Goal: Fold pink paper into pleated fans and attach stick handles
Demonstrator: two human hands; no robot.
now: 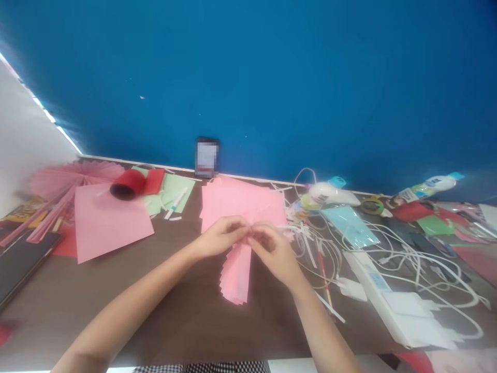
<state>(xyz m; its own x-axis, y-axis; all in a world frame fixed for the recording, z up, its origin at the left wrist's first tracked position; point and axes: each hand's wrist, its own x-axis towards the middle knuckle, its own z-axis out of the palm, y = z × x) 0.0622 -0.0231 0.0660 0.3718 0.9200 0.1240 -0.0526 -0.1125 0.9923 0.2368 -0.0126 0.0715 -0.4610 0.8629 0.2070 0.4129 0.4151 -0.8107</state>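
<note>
Both my hands meet over the middle of the table, pinching the gathered part of a pleated pink paper fan [236,274]. My left hand [223,235] has its fingers closed at the pinch from the left. From the right, my right hand [274,248] closes thumb and fingers on the same spot. The folds spread downward below the hands, toward the front edge. Behind the hands lies a stack of pink paper sheets [240,199]. Fine detail between the fingertips is blurred.
A phone [207,158] leans on the blue wall [248,77]. At left are a pink fan [77,178], a pink sheet [108,228] and a red cylinder [128,184]. At right lie glue bottles [326,192], tangled white cables [417,254] and a power strip [373,290].
</note>
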